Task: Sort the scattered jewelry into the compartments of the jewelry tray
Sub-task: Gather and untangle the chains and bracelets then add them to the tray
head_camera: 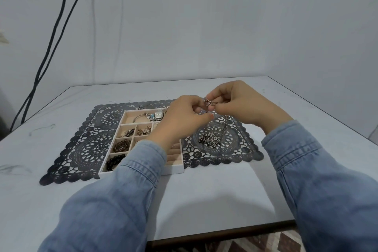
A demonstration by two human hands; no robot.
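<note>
The mat (88, 149) lies on the table (204, 200); the jewelry tray (141, 172) sits on the mat's left half, its near rim at the mat's near edge; a watch (158, 114) lies in the tray's far long compartment; a bracelet (114, 161) lies in the near-left one; the pile (210, 139) rests on the mat, right of the tray and apart from it; the left hand (184, 116) and right hand (235, 106) meet above the mat, behind the pile, pinching a chain (208, 102) between them; the left forearm crosses over the tray's right side; cables (47, 53) run down the wall, behind the table's left end.
</note>
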